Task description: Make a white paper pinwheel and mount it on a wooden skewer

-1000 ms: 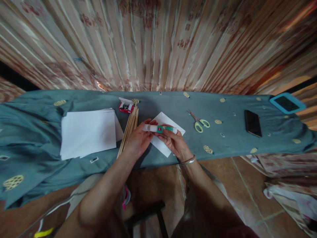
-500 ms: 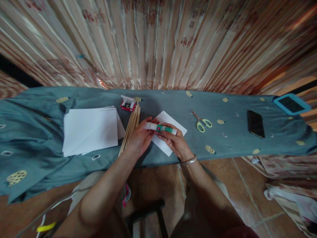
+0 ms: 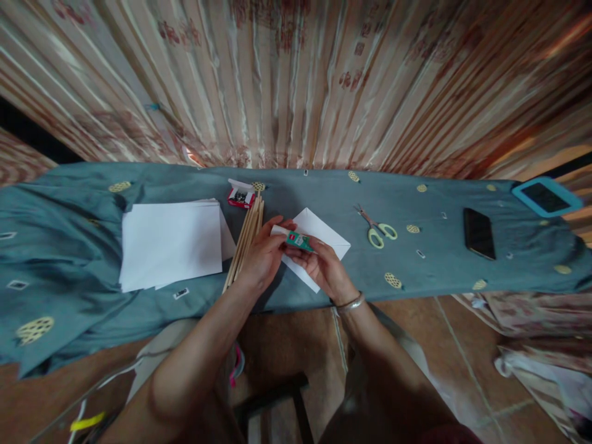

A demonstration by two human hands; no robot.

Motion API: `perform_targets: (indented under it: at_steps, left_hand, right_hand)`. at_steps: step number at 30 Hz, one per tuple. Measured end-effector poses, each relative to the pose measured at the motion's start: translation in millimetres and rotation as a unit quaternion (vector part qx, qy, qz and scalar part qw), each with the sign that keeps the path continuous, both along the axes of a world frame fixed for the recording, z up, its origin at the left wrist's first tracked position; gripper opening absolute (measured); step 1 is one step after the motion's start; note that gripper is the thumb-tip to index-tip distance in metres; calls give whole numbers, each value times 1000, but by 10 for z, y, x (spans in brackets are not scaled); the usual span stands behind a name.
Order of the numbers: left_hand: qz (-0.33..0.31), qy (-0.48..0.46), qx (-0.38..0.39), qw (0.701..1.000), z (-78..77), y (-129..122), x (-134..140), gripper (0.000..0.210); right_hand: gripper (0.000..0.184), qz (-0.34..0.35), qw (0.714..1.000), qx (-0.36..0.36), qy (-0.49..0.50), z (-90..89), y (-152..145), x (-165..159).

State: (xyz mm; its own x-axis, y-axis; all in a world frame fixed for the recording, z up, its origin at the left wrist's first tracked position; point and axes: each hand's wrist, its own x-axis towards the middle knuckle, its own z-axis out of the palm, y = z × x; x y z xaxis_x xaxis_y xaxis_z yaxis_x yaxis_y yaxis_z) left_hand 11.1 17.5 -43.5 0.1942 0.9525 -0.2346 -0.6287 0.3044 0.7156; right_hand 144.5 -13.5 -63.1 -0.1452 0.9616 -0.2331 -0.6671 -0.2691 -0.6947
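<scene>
A white and green glue stick [image 3: 298, 240] lies crosswise between my two hands, above a folded white sheet of paper [image 3: 324, 237]. My left hand [image 3: 263, 256] has its fingers closed around the white left end. My right hand [image 3: 324, 265] grips the other end, thumb on top, covering that tip. The folded sheet is creased into a pointed shape and partly hidden by my hands. Just left of my left hand, a bundle of thin wooden sticks [image 3: 247, 237] rests on the cloth, its lower part partly behind my wrist.
A stack of white paper [image 3: 171, 246] lies at the left. Behind the sticks sits a small red open box [image 3: 240, 196] with dark bits inside. Scissors [image 3: 377, 231], a dark phone [image 3: 479, 233] and a blue-framed tablet [image 3: 547, 195] lie rightward on the green cloth [image 3: 439, 265].
My right hand has closed further over the right end of the glue stick, so less of it shows. The stick now tilts slightly more. The view has shifted a little.
</scene>
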Motion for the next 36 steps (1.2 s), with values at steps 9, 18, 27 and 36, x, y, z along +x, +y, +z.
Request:
perform_targets:
  at_steps: [9,18,27,36]
  left_hand:
    - [-61,-8,31,998,131,-11,-78,42]
    - [-62,10,14,998,138,-110,-104,40]
    - [48,272,90,957,244,21,-572,37]
    - [34,726,185,661,110,209,-1146,21]
  right_hand:
    - [30,70,996,9,-50,116,-44,-13]
    - [38,98,995,-6,-16,79,-46,-144]
    - [43,46,992,44,-108,182,-64,-78]
    - [23,-184,909,88,-363,244,-181,705]
